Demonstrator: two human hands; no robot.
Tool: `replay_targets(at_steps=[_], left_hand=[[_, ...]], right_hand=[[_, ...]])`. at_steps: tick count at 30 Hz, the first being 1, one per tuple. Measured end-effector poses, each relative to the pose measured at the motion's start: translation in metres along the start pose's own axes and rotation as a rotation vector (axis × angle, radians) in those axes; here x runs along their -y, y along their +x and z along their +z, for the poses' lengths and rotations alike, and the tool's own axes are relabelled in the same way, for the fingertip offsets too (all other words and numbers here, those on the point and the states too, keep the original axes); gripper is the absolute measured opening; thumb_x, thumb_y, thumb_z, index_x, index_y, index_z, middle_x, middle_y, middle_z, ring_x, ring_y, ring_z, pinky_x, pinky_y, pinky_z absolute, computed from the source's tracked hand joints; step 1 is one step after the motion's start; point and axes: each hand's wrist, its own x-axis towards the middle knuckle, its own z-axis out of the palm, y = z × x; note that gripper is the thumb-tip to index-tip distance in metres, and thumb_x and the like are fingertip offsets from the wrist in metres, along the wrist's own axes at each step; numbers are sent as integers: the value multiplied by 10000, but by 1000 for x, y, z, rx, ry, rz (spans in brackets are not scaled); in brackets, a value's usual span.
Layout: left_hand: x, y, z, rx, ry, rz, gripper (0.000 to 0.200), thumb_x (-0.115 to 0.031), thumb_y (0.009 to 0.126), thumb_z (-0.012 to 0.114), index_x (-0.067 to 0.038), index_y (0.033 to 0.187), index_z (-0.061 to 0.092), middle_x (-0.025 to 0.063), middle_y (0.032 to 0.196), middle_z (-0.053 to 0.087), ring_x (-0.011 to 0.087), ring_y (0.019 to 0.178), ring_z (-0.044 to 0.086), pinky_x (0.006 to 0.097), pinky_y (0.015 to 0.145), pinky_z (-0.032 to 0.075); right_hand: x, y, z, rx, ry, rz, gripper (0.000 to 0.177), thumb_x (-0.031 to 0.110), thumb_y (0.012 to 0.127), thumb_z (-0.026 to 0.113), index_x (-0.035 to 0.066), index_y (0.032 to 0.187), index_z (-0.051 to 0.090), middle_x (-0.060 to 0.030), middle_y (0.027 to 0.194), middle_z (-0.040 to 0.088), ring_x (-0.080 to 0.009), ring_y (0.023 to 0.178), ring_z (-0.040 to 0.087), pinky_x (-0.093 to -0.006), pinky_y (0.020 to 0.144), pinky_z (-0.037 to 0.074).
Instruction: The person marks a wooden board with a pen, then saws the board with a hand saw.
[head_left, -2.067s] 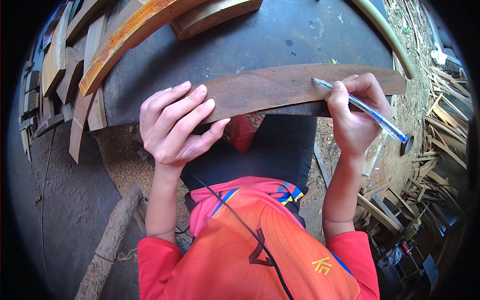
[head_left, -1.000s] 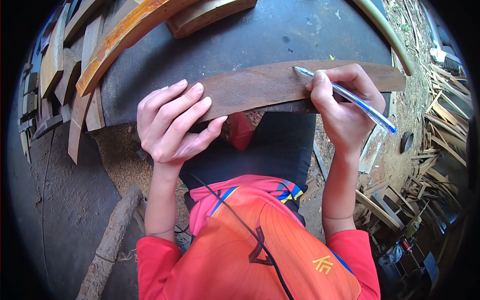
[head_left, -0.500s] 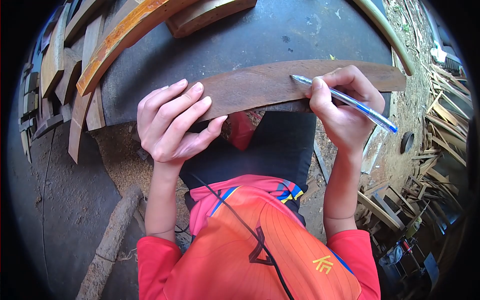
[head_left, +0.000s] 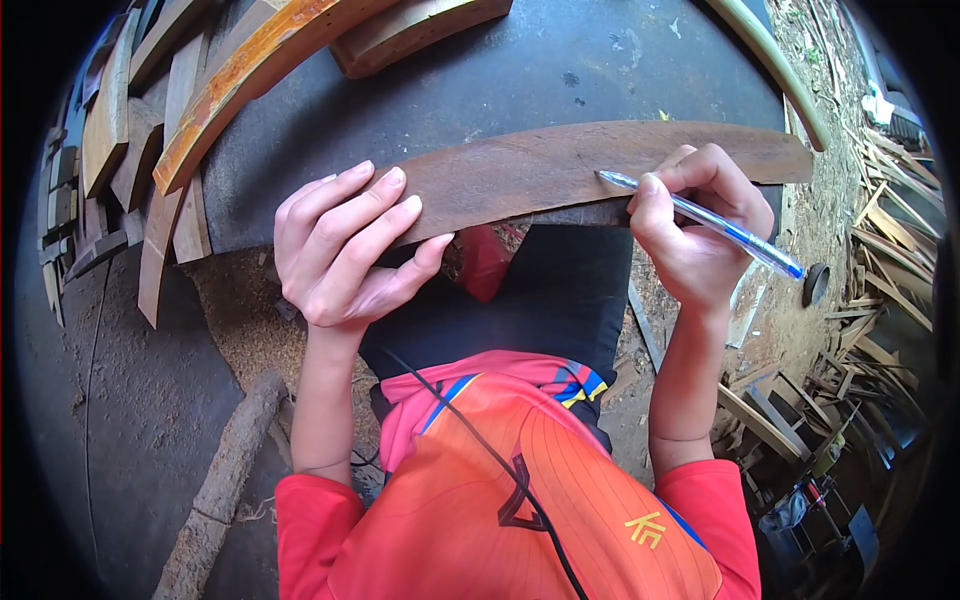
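A curved, dark brown wooden board [head_left: 520,172] lies along the near edge of the dark tabletop [head_left: 600,75]. My left hand [head_left: 345,245] grips its left end, with the fingers over the top face and the thumb at the near edge. In my right hand [head_left: 705,215] is a clear ballpoint pen [head_left: 735,232] with a blue end, pinched between thumb and fingers. The pen's tip is over the board, right of its middle, and the blue end slants down to the right.
An orange-stained curved wood piece [head_left: 250,85] and a shorter wood block [head_left: 420,35] sit at the table's back left. Stacked wood pieces [head_left: 105,140] stand at the left. A pale curved rod [head_left: 775,65] lies at the right edge. Scrap wood [head_left: 895,250] litters the ground.
My right hand and the pen have shifted slightly right and down, moving the tip along the board. My left hand and the board stay in place.
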Motion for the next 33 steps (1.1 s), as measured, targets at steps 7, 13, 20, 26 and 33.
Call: replay_targets(at_steps=[7, 13, 20, 26, 33], left_hand=[[0, 0, -1, 13, 1, -2, 290, -254, 826, 925, -72, 1026, 820, 110, 1095, 833, 317, 1084, 782, 458, 978, 603], [1, 0, -1, 8, 0, 0, 290, -250, 822, 926, -72, 1025, 820, 110, 1094, 834, 316, 1082, 783, 456, 977, 604], [-1, 0, -1, 7, 1, -7, 288, -249, 822, 925, -72, 1023, 820, 110, 1093, 835, 314, 1084, 783, 453, 973, 602], [-1, 1, -1, -1, 1, -2, 280, -245, 823, 923, -72, 1017, 820, 109, 1091, 835, 313, 1080, 783, 449, 975, 600], [0, 0, 2, -33, -1, -14, 318, -267, 787, 959, -127, 1045, 835, 33, 1121, 834, 262, 1081, 772, 414, 934, 593]], right_hand=[[2, -2, -2, -48, 51, 41, 172, 1, 829, 807, 22, 789, 641, -13, 690, 714, -39, 620, 645, -210, 593, 519], [6, 0, -1, -101, -13, 55, 179, 10, 844, 794, 18, 784, 626, -2, 679, 686, -41, 616, 636, -211, 591, 515], [6, 0, 3, -145, -49, 52, 168, 0, 875, 777, 17, 799, 628, 5, 687, 683, -34, 620, 631, -202, 590, 497], [7, 4, 7, -166, -45, 28, 173, 4, 914, 781, 14, 812, 642, 11, 701, 691, -30, 635, 644, -198, 592, 501], [10, 8, 16, -114, -60, 4, 131, 6, 921, 792, -4, 845, 686, -23, 719, 733, -42, 647, 674, -205, 594, 522]])
